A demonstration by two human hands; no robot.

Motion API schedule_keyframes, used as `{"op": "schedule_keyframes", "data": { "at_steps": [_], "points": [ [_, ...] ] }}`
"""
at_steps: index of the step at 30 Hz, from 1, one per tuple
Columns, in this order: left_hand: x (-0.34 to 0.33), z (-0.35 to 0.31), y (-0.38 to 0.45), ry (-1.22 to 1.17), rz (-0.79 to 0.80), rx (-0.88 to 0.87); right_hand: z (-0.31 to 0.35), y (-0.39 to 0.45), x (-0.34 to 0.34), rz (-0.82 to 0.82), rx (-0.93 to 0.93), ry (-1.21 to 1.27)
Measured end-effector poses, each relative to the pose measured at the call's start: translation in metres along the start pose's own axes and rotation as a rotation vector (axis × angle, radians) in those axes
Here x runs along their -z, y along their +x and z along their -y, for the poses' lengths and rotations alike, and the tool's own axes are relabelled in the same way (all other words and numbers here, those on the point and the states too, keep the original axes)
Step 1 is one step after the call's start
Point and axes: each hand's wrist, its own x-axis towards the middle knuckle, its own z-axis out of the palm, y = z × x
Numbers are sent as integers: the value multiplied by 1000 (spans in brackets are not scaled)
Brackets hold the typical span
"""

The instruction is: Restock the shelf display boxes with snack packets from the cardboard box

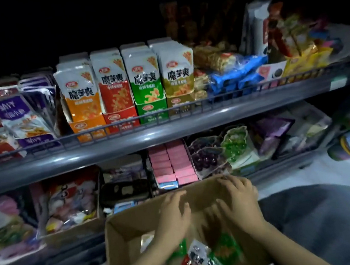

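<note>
An open cardboard box (124, 231) stands in front of me at the bottom centre. Loose snack packets (198, 259), red, green and silver, lie in its near part. My left hand (175, 211) and my right hand (237, 199) hover side by side over the box's far half, fingers spread and fairly straight, holding nothing. Both hands are blurred. On the upper shelf stand the display boxes: orange (87, 125), red (121, 117), green (151, 108) and olive (179, 102), each filled with upright packets.
A grey wire rail (124, 125) fronts the upper shelf. Purple packets (22, 115) lean at the left, blue packs (235, 74) at the right. The lower shelf holds pink boxes (173, 163), grape jellies (205, 157) and a candy box (68, 202). My grey-clad knee (325, 213) is right of the box.
</note>
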Motion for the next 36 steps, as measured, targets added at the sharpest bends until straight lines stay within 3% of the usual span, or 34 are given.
{"op": "schedule_keyframes", "data": {
  "at_steps": [3,6,16,23,31,36],
  "points": [
    [-41,20,-18,-3,146,130,-24,-22,-12,141,-144,-48],
    [-74,37,-32,-28,268,281,-44,-37,-23,295,-199,79],
    [-114,95,-29,-4,558,439,-55,-46,-34,215,-145,165],
    [-136,113,-29,164,503,466,-56,-48,-33,184,-224,256],
    [-152,118,-27,55,475,448,-57,-46,-37,182,-243,227],
    [-120,133,-8,79,487,355,-56,-45,-39,205,-229,180]
  ]
}}
